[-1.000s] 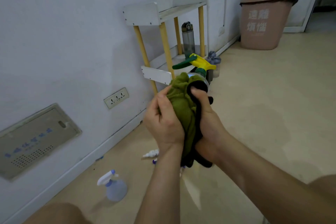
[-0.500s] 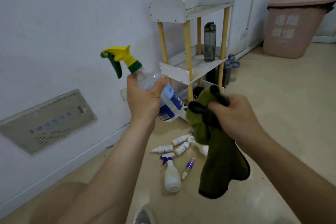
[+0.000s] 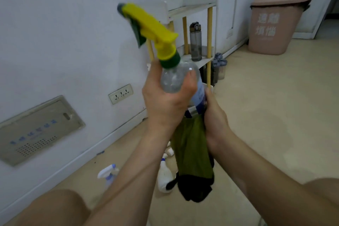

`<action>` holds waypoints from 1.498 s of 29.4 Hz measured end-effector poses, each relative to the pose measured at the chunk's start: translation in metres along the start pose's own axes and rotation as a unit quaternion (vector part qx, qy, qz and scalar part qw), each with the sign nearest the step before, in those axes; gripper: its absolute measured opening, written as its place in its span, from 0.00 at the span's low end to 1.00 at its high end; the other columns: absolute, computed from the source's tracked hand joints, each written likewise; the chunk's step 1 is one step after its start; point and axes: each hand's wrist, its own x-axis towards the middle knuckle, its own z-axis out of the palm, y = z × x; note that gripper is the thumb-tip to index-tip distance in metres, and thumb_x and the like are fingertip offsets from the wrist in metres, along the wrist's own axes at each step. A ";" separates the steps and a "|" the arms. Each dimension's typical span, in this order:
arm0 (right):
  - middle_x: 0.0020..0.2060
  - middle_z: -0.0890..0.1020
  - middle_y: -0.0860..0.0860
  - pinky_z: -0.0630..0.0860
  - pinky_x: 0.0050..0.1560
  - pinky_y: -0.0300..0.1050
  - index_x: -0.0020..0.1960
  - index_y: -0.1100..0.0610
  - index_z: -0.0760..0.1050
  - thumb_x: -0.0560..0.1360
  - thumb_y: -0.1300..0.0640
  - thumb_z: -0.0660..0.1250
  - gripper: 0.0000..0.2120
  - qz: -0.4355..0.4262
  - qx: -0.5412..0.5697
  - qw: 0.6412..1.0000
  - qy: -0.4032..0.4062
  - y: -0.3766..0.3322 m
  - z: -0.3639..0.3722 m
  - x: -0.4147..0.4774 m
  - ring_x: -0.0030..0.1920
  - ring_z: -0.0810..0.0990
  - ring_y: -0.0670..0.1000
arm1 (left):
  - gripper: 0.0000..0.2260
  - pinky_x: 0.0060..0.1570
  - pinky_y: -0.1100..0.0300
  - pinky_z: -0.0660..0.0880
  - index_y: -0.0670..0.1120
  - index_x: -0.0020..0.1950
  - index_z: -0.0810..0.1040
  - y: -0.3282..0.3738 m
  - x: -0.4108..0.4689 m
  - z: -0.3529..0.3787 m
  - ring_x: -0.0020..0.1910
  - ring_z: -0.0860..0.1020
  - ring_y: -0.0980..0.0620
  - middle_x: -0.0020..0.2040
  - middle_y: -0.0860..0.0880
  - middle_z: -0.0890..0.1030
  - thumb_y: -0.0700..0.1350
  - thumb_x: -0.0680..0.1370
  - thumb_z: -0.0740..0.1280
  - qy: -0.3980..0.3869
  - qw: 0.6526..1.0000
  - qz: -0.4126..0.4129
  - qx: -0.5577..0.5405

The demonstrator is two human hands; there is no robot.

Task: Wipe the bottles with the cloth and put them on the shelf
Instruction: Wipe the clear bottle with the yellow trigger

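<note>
My left hand [image 3: 166, 101] clamps the clear plastic spray bottle with the yellow trigger head [image 3: 177, 77] at frame centre; my right hand [image 3: 214, 121] grips the olive-green cloth [image 3: 192, 154] at its base. The smooth, tilted bottle could slip and drop onto the small white bottles [image 3: 164, 176] on the floor below.

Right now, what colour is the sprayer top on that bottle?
Yellow with green parts, on the spray bottle; head view.

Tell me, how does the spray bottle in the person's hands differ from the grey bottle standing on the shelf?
The spray bottle is clear with a yellow and green trigger head; the grey bottle is smoky and dark with a flip cap. The spray bottle is tilted, held by the left hand, with the right hand pressing a green cloth at its base; the grey bottle stands upright on the shelf, untouched. Both are see-through.
</note>
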 end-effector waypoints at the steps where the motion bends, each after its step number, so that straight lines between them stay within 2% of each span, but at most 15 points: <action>1: 0.50 0.86 0.58 0.81 0.54 0.58 0.61 0.58 0.80 0.80 0.44 0.64 0.20 -0.033 -0.009 0.999 0.030 0.002 -0.003 0.000 0.51 0.85 0.59 | 0.12 0.43 0.63 0.78 0.51 0.51 0.74 -0.005 -0.007 0.002 0.44 0.81 0.59 0.42 0.59 0.81 0.47 0.71 0.74 0.015 0.998 -0.057 -0.038; 4: 0.50 0.86 0.55 0.78 0.59 0.62 0.60 0.56 0.80 0.80 0.48 0.64 0.15 -0.131 -0.079 0.986 0.059 0.010 0.001 0.000 0.53 0.84 0.59 | 0.12 0.43 0.61 0.78 0.50 0.50 0.77 -0.016 0.004 0.006 0.45 0.82 0.56 0.45 0.55 0.83 0.51 0.71 0.74 0.154 0.975 -0.142 -0.070; 7: 0.63 0.79 0.52 0.74 0.66 0.57 0.67 0.45 0.75 0.78 0.40 0.61 0.21 -0.189 -0.168 0.968 -0.004 0.024 0.007 -0.003 0.65 0.77 0.54 | 0.13 0.41 0.61 0.78 0.43 0.54 0.79 -0.021 0.022 0.014 0.45 0.82 0.51 0.50 0.44 0.83 0.49 0.75 0.72 0.239 0.949 -0.193 -0.072; 9: 0.67 0.75 0.50 0.73 0.67 0.55 0.71 0.42 0.70 0.77 0.38 0.59 0.24 -0.172 -0.189 0.967 0.009 0.022 0.008 -0.001 0.67 0.75 0.52 | 0.15 0.40 0.60 0.77 0.42 0.51 0.79 -0.029 0.021 0.017 0.42 0.81 0.52 0.46 0.45 0.83 0.51 0.71 0.73 0.213 0.955 -0.189 -0.080; 12: 0.58 0.83 0.54 0.78 0.61 0.56 0.66 0.51 0.76 0.79 0.39 0.61 0.22 -0.069 -0.133 0.989 0.015 0.004 -0.003 0.005 0.57 0.82 0.55 | 0.16 0.41 0.58 0.75 0.45 0.44 0.79 -0.039 0.018 0.016 0.40 0.79 0.50 0.40 0.47 0.80 0.54 0.64 0.72 0.092 0.968 -0.195 -0.125; 16: 0.50 0.86 0.55 0.80 0.55 0.53 0.56 0.55 0.82 0.64 0.36 0.69 0.29 -0.010 -0.092 0.992 -0.085 -0.010 -0.011 0.003 0.51 0.85 0.56 | 0.21 0.56 0.50 0.72 0.45 0.49 0.79 -0.043 0.023 0.005 0.47 0.78 0.45 0.47 0.45 0.80 0.55 0.63 0.77 -0.054 0.923 -0.276 -0.261; 20: 0.51 0.86 0.56 0.82 0.49 0.51 0.61 0.59 0.79 0.58 0.41 0.74 0.36 -0.054 -0.084 0.991 -0.089 -0.011 -0.008 0.002 0.50 0.86 0.56 | 0.15 0.51 0.55 0.79 0.50 0.54 0.78 -0.032 0.026 -0.001 0.49 0.82 0.49 0.51 0.48 0.82 0.60 0.76 0.67 -0.040 0.968 -0.228 -0.098; 23: 0.48 0.87 0.54 0.84 0.45 0.47 0.55 0.58 0.80 0.64 0.47 0.74 0.23 -0.170 -0.114 0.978 -0.042 -0.015 -0.009 0.001 0.47 0.86 0.55 | 0.12 0.44 0.58 0.80 0.53 0.55 0.77 -0.025 0.011 0.003 0.47 0.84 0.55 0.50 0.53 0.84 0.59 0.79 0.61 -0.006 0.958 -0.283 -0.050; 26: 0.50 0.83 0.52 0.81 0.53 0.43 0.52 0.53 0.80 0.65 0.46 0.79 0.20 -0.328 -0.273 0.904 -0.009 -0.006 -0.011 0.002 0.51 0.83 0.52 | 0.25 0.45 0.48 0.82 0.45 0.60 0.77 -0.020 0.008 0.011 0.46 0.85 0.45 0.52 0.44 0.84 0.59 0.70 0.74 0.055 0.915 -0.365 -0.160; 29: 0.58 0.74 0.53 0.72 0.62 0.36 0.67 0.51 0.76 0.65 0.43 0.76 0.32 -0.433 -0.420 0.798 0.000 0.009 -0.011 0.001 0.59 0.76 0.49 | 0.42 0.52 0.38 0.78 0.39 0.64 0.76 -0.019 0.017 0.008 0.52 0.82 0.36 0.58 0.35 0.81 0.60 0.56 0.80 0.129 0.863 -0.410 -0.267; 31: 0.62 0.72 0.54 0.71 0.66 0.38 0.71 0.52 0.73 0.68 0.42 0.74 0.34 -0.469 -0.452 0.758 -0.016 0.012 -0.008 -0.003 0.63 0.73 0.50 | 0.36 0.57 0.38 0.76 0.37 0.60 0.77 -0.020 0.021 0.001 0.53 0.81 0.36 0.57 0.34 0.80 0.62 0.63 0.74 0.094 0.842 -0.427 -0.316; 34: 0.63 0.72 0.49 0.69 0.64 0.31 0.72 0.49 0.70 0.64 0.45 0.80 0.39 -0.398 -0.467 0.786 -0.072 0.001 -0.009 -0.002 0.62 0.72 0.43 | 0.20 0.45 0.55 0.79 0.42 0.41 0.79 -0.027 0.019 -0.008 0.38 0.79 0.46 0.38 0.43 0.79 0.58 0.75 0.64 0.014 0.838 -0.411 -0.359; 38: 0.60 0.80 0.43 0.77 0.64 0.51 0.69 0.46 0.67 0.57 0.51 0.85 0.46 -0.111 -0.432 0.867 -0.222 -0.012 -0.024 0.011 0.60 0.79 0.45 | 0.26 0.45 0.53 0.77 0.40 0.52 0.78 -0.029 0.018 -0.011 0.41 0.79 0.44 0.44 0.41 0.79 0.57 0.62 0.72 -0.085 0.905 -0.363 -0.204; 41: 0.58 0.82 0.45 0.78 0.63 0.53 0.70 0.48 0.69 0.59 0.56 0.84 0.43 -0.090 -0.384 0.893 -0.215 0.000 -0.026 0.016 0.59 0.81 0.47 | 0.30 0.48 0.49 0.77 0.39 0.56 0.77 -0.027 0.025 -0.013 0.46 0.79 0.41 0.48 0.38 0.80 0.57 0.62 0.72 -0.155 0.926 -0.321 -0.122; 44: 0.55 0.82 0.45 0.81 0.57 0.52 0.66 0.49 0.71 0.55 0.51 0.84 0.42 -0.135 -0.397 0.900 -0.120 0.006 -0.024 0.016 0.54 0.82 0.47 | 0.26 0.48 0.50 0.81 0.44 0.59 0.76 -0.023 0.031 -0.022 0.50 0.82 0.46 0.54 0.43 0.83 0.58 0.67 0.72 -0.142 0.930 -0.328 -0.084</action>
